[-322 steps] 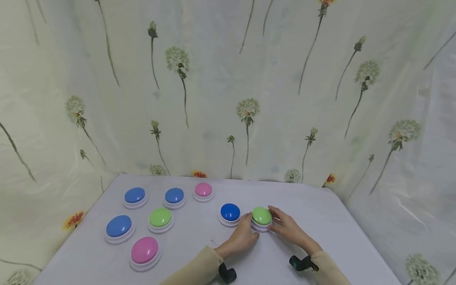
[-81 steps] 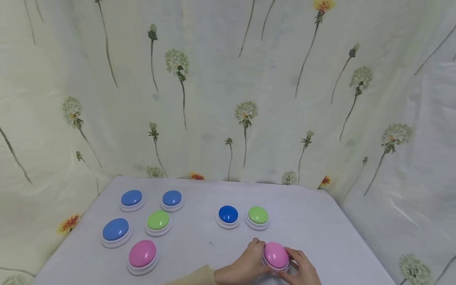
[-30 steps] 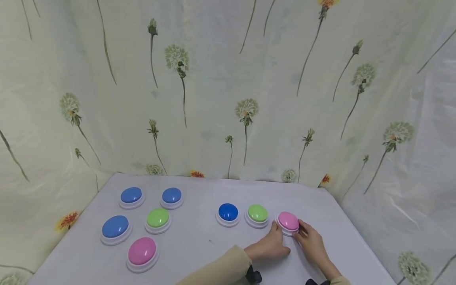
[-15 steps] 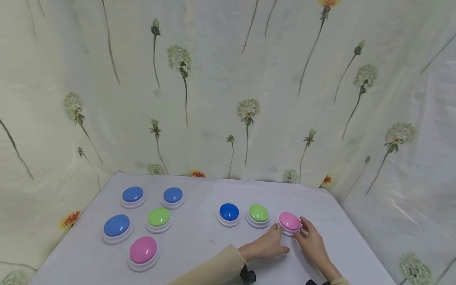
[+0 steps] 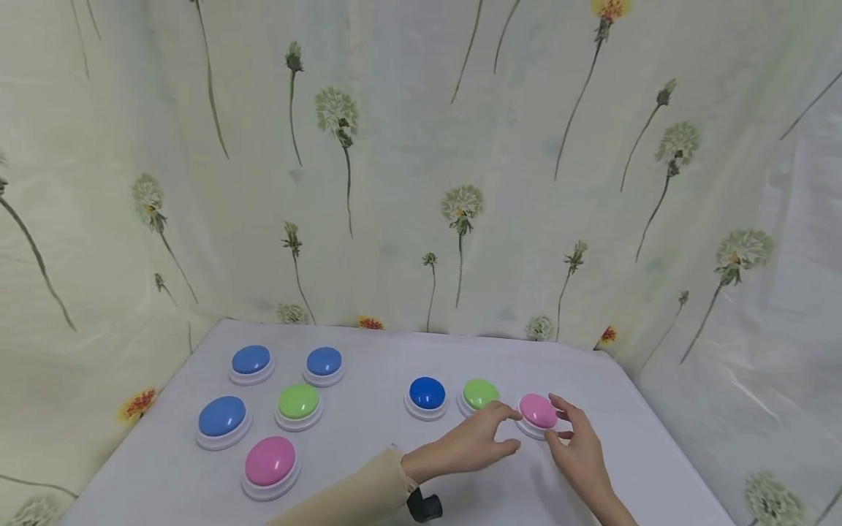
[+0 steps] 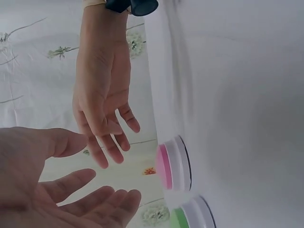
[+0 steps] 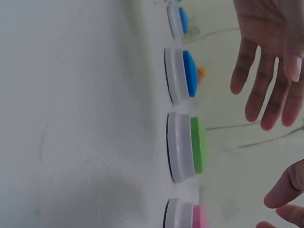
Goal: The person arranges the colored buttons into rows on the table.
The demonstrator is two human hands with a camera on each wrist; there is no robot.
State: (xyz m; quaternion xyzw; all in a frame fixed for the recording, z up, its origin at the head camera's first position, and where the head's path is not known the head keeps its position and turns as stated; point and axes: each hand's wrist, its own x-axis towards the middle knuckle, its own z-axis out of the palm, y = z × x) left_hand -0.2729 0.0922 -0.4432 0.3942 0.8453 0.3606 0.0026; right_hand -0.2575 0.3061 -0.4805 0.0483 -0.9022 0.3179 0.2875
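A pink push button point(image 5: 538, 411) on a round white base sits at the right end of a short row. Beside it stand a green button point(image 5: 479, 394) and a dark blue button point(image 5: 427, 394). My left hand point(image 5: 472, 440) hovers left of the pink button with thumb and fingers spread, overlapping the green button's base in the head view. My right hand point(image 5: 579, 451) is at the pink button's right side, its fingers loosely bent and spread. In the left wrist view, both hands stand off from the pink button point(image 6: 164, 166), holding nothing.
To the left on the white table point(image 5: 368, 467) stand several more buttons: light blue ones point(image 5: 251, 359), a green one point(image 5: 298, 401) and a large pink one point(image 5: 270, 461). A flower-patterned curtain point(image 5: 395, 161) hangs behind the table.
The pink button, earlier at the back left, was carried in both hands to the front, then set right of the green one. Both hands have since let go; the left has drawn back leftward.
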